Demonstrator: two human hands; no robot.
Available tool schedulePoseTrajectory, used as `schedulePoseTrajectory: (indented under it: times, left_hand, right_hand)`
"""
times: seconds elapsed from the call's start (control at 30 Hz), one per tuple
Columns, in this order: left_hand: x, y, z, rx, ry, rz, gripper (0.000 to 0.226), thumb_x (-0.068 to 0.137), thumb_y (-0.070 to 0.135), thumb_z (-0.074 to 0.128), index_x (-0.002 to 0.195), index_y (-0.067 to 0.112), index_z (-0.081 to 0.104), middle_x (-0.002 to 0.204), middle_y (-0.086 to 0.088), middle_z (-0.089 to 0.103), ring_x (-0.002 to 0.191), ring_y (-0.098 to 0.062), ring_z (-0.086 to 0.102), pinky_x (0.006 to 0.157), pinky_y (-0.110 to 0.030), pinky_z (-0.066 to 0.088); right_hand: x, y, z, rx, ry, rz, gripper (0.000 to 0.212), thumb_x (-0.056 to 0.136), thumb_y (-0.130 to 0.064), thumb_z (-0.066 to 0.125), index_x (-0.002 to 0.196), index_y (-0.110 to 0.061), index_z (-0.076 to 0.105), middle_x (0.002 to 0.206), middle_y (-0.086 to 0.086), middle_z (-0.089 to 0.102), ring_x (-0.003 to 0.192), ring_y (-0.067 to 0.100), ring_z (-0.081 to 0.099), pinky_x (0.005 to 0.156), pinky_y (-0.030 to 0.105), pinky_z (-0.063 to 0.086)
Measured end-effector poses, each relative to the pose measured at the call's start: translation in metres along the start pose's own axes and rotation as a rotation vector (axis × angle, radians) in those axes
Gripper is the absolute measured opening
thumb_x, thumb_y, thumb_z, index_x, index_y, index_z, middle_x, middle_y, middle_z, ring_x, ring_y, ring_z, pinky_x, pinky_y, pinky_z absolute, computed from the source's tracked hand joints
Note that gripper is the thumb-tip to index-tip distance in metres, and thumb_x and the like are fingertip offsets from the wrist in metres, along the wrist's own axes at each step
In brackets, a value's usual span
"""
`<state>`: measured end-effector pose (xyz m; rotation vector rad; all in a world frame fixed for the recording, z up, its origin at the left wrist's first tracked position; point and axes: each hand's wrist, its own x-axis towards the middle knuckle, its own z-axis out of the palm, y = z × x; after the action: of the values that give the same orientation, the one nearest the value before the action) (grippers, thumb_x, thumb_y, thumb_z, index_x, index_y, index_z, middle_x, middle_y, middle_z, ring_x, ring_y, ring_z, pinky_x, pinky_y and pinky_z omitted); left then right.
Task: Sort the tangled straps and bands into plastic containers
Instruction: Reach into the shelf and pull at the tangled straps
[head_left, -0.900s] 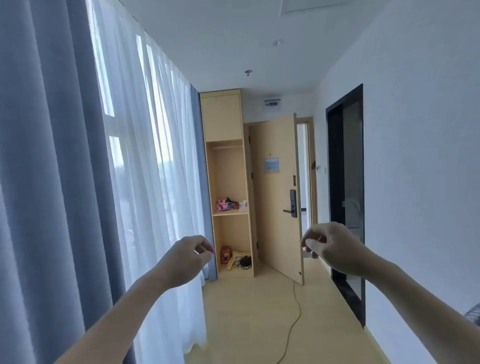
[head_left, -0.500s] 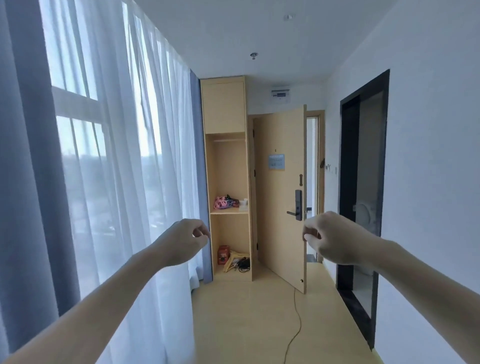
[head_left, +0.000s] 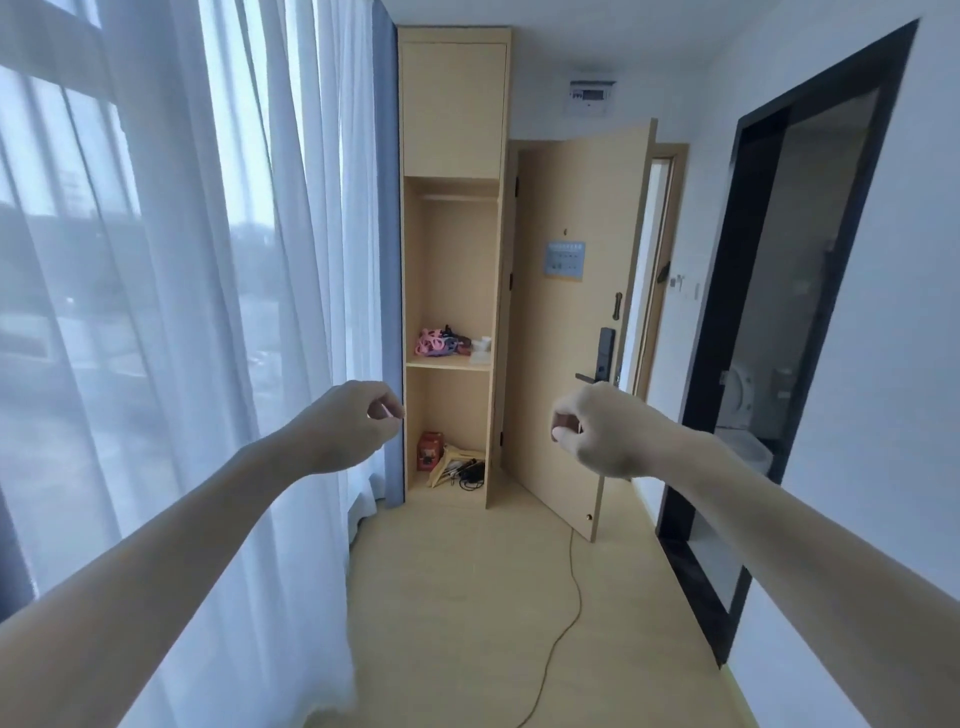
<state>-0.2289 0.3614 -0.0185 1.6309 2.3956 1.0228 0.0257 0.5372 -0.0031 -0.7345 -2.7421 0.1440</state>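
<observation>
One tangled pink-and-purple strap heap (head_left: 440, 344)

Hotel-style room: keypad door (head_left: 550, 322), wardrobe (head_left: 452, 104).

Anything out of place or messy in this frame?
Yes. A loose cord snakes across the floor from near the open door: trip risk. The straps sit in a tangled heap on the cabinet shelf; hangers lie jumbled on its bottom.

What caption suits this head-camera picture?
Empty left hand and right hand outstretched before a tall wooden cabinet holding tangled pink straps.
</observation>
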Motion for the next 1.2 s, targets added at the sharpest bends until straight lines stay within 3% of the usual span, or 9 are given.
schedulePoseTrajectory:
  times: [0.2, 0.33, 0.53, 0.7, 0.9, 1.03, 1.13, 1.2]
  left_hand:
    - [0.106, -0.078, -0.009, -0.004, -0.044, 0.004, 0.012, 0.095, 0.017, 0.059, 0.091, 0.023, 0.068, 0.088, -0.001, 0.07, 0.083, -0.022, 0.069, 0.068, -0.031, 0.053]
    - [0.18, -0.118, -0.031, -0.003, -0.079, 0.023, 0.012, 0.096, 0.016, 0.058, 0.092, 0.021, 0.068, 0.09, 0.0, 0.07, 0.083, -0.018, 0.07, 0.064, -0.025, 0.05]
    - [0.271, -0.18, -0.022, -0.013, -0.134, 0.06, 0.012, 0.097, 0.02, 0.056, 0.096, 0.025, 0.067, 0.096, 0.005, 0.069, 0.086, -0.011, 0.067, 0.063, -0.02, 0.044]
    - [0.345, -0.234, 0.009, -0.047, -0.172, 0.045, 0.013, 0.096, 0.021, 0.056, 0.097, 0.027, 0.067, 0.097, 0.008, 0.068, 0.087, -0.008, 0.066, 0.064, -0.018, 0.044]
    - [0.459, -0.289, 0.032, -0.031, -0.168, 0.033, 0.017, 0.095, 0.02, 0.055, 0.092, 0.03, 0.067, 0.093, 0.014, 0.066, 0.084, -0.003, 0.065, 0.058, -0.01, 0.041]
    - [0.548, -0.313, 0.027, -0.026, -0.149, -0.018, 0.017, 0.094, 0.021, 0.053, 0.092, 0.028, 0.069, 0.095, 0.01, 0.069, 0.083, -0.01, 0.069, 0.059, -0.017, 0.046]
    - [0.615, -0.334, 0.023, -0.089, -0.069, -0.038, 0.02, 0.092, 0.019, 0.054, 0.089, 0.028, 0.071, 0.09, 0.006, 0.071, 0.078, -0.011, 0.071, 0.059, -0.024, 0.05]
    - [0.65, -0.349, 0.031, -0.093, -0.081, -0.039, 0.02, 0.091, 0.018, 0.054, 0.089, 0.029, 0.071, 0.09, 0.008, 0.071, 0.075, -0.006, 0.071, 0.058, -0.02, 0.05]
  right_hand:
    - [0.124, 0.006, 0.048, 0.075, -0.007, 0.051, 0.02, 0.099, -0.025, 0.052, 0.091, -0.019, 0.07, 0.082, -0.009, 0.065, 0.072, 0.011, 0.062, 0.065, 0.03, 0.052]
    - [0.204, 0.011, 0.064, 0.126, 0.02, 0.115, 0.019, 0.098, -0.026, 0.054, 0.086, -0.022, 0.068, 0.084, -0.014, 0.061, 0.075, 0.009, 0.06, 0.063, 0.027, 0.045]
    - [0.296, 0.018, 0.092, 0.181, 0.021, 0.172, 0.019, 0.096, -0.029, 0.055, 0.081, -0.028, 0.068, 0.081, -0.008, 0.067, 0.075, 0.02, 0.066, 0.072, 0.04, 0.057]
    - [0.361, 0.053, 0.123, 0.251, 0.053, 0.212, 0.022, 0.095, -0.029, 0.058, 0.075, -0.032, 0.067, 0.073, -0.012, 0.066, 0.071, 0.012, 0.064, 0.067, 0.029, 0.052]
    - [0.465, 0.113, 0.153, 0.299, 0.088, 0.23, 0.022, 0.096, -0.033, 0.058, 0.076, -0.031, 0.067, 0.076, -0.011, 0.068, 0.072, 0.009, 0.064, 0.065, 0.024, 0.048]
    - [0.559, 0.155, 0.168, 0.306, 0.094, 0.237, 0.022, 0.096, -0.03, 0.057, 0.076, -0.028, 0.068, 0.075, -0.011, 0.068, 0.074, 0.011, 0.064, 0.068, 0.029, 0.052]
    - [0.64, 0.17, 0.189, 0.349, 0.116, 0.195, 0.021, 0.096, -0.027, 0.057, 0.078, -0.028, 0.069, 0.073, -0.013, 0.068, 0.072, 0.003, 0.063, 0.064, 0.021, 0.045]
    - [0.686, 0.174, 0.21, 0.351, 0.07, 0.153, 0.021, 0.096, -0.028, 0.058, 0.078, -0.032, 0.068, 0.072, -0.016, 0.066, 0.073, -0.006, 0.059, 0.063, 0.014, 0.039]
